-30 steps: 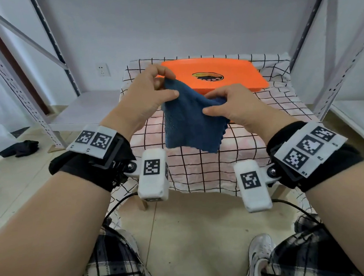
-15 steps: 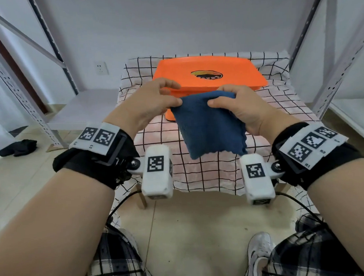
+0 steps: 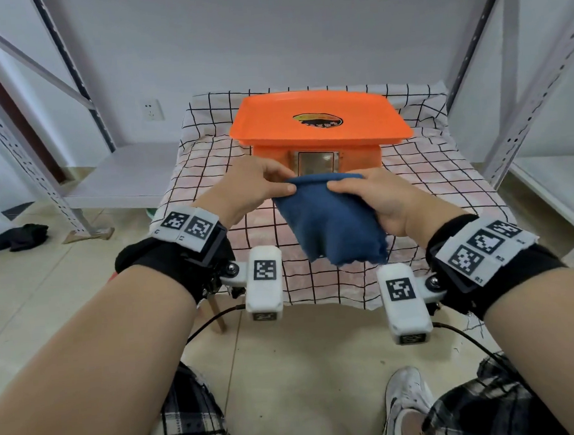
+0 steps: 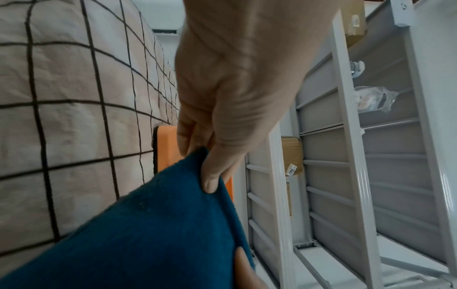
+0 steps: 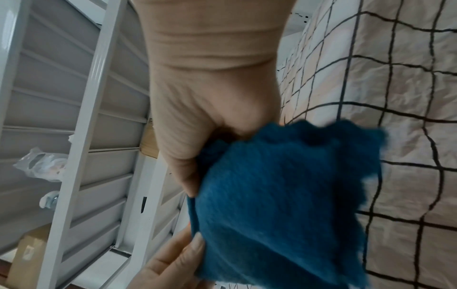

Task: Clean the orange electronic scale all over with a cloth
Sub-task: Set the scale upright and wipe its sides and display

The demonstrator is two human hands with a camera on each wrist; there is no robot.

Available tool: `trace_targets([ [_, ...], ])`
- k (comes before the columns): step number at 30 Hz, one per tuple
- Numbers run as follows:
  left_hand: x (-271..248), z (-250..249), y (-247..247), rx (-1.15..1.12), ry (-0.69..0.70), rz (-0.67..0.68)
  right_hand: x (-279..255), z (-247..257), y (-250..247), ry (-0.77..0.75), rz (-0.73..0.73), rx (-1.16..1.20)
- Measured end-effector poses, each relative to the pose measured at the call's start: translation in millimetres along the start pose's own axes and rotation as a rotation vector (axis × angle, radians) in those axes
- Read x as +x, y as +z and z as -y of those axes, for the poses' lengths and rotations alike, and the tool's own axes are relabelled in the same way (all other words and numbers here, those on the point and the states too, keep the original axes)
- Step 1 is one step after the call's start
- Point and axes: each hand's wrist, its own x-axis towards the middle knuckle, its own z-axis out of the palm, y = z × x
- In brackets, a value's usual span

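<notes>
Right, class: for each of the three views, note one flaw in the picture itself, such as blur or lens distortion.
Head view: wide-angle lens bows the shelf uprights. Left wrist view: the blue cloth is close and soft. Right wrist view: the cloth's frayed edge is blurred; the right hand is shaded.

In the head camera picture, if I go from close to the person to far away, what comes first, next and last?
Grey sneaker on the floor → blue cloth held up by both hands → orange scale on the checked tablecloth → wall socket on the far wall.
</notes>
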Motion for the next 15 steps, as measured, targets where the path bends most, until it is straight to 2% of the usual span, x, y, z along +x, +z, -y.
trace_targets([
  [4, 9, -3, 6, -0.034, 0.012, -0.101, 3, -1, 1, 0.087, -0.148, 0.181],
  [7, 12, -3, 6, -0.048, 0.043, -0.186, 3, -1, 3, 0.045, -0.3, 0.305],
  [9, 14, 0, 3, -0.03, 0.057, -0.262, 4, 1, -1, -0.097, -0.508, 0.41],
  [11, 15, 4, -4, 0.011, 0.03, -0.364, 5, 3, -11, -0.291, -0.727, 0.401],
  [13, 19, 10, -11, 0.075, 0.026, -0.462, 6, 5, -24, -0.47, -0.858, 0.225],
  [15, 25, 15, -16, 0.157, 0.042, -0.522, 15, 3, -37, -0.602, -0.891, -0.024],
])
